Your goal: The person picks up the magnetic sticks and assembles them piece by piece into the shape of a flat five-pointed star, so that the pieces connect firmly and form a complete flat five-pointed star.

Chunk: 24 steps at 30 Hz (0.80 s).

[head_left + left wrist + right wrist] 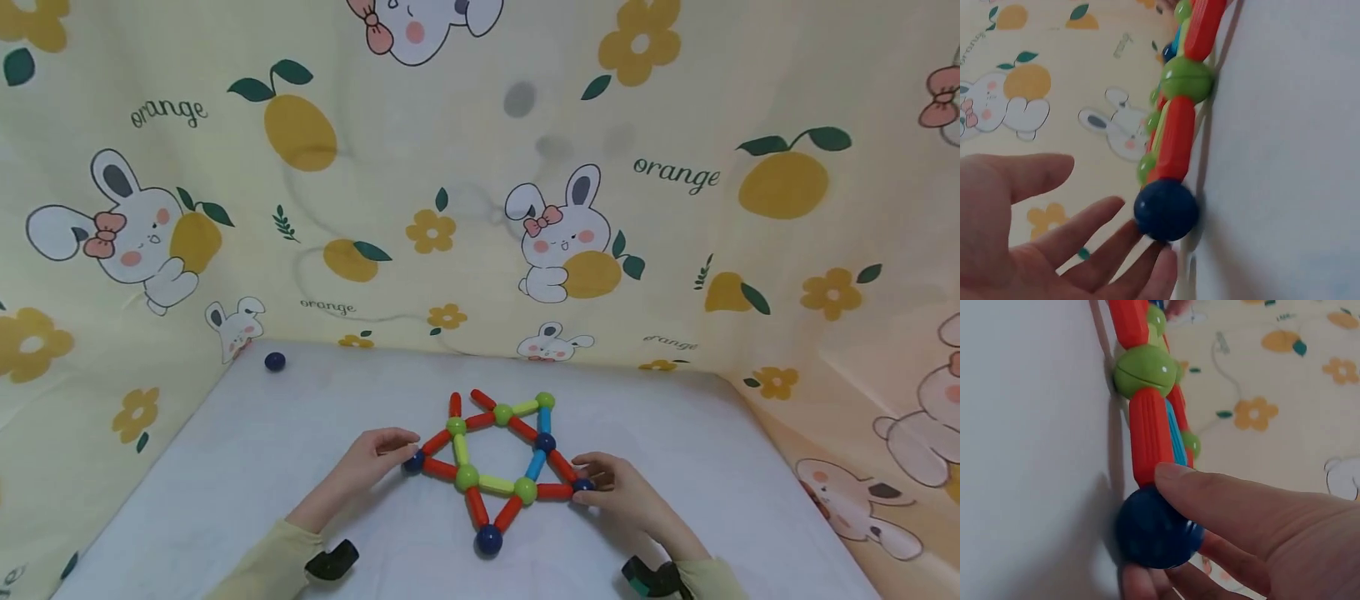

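A star-shaped frame of magnetic rods and balls lies on the white table (390,550). Red rods (439,470), light green rods (495,484) and blue rods (536,464) link green balls (467,477) and navy balls (489,540). My left hand (367,461) is at the star's left point, its spread fingertips touching the left navy ball (1166,210) while the thumb stands off it. At the right point, my right hand (618,492) pinches another navy ball (1157,528), thumb over its top where the red rod (1149,434) joins, fingers beneath.
A loose navy ball (275,362) lies at the table's back left corner. Two red rods (455,405) stick out from the star's far side with free ends. Behind the table hangs a cream curtain (465,275) printed with rabbits and oranges.
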### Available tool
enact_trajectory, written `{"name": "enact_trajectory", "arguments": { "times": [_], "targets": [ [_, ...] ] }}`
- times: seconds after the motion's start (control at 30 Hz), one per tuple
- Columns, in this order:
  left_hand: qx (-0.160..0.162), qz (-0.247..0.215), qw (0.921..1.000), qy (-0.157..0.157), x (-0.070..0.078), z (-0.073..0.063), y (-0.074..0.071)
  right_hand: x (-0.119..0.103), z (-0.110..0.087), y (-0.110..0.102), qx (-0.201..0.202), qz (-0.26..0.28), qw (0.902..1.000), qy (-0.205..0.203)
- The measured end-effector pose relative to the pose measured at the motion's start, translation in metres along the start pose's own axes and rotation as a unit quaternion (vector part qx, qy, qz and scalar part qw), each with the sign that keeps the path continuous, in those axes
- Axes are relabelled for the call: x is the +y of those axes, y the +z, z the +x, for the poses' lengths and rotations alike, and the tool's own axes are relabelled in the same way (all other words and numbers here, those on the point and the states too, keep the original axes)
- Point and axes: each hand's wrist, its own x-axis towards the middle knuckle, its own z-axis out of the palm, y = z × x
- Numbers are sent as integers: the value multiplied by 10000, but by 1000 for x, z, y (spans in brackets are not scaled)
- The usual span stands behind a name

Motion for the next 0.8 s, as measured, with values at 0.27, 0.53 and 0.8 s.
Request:
{"name": "enact_trajectory", "arguments": {
  "times": [0.27,0.53,0.8],
  "targets": [
    [-1084,-575,9924,-64,-3,-17,5,9,12,-10,713,-21,9973,155],
    [-185,-401,9985,312,-14,-8,-39,18,16,-12,755,251,9967,154],
    [1577,55,9842,800,-33,28,-142,20,15,-15,745,266,9968,133]
  ]
}}
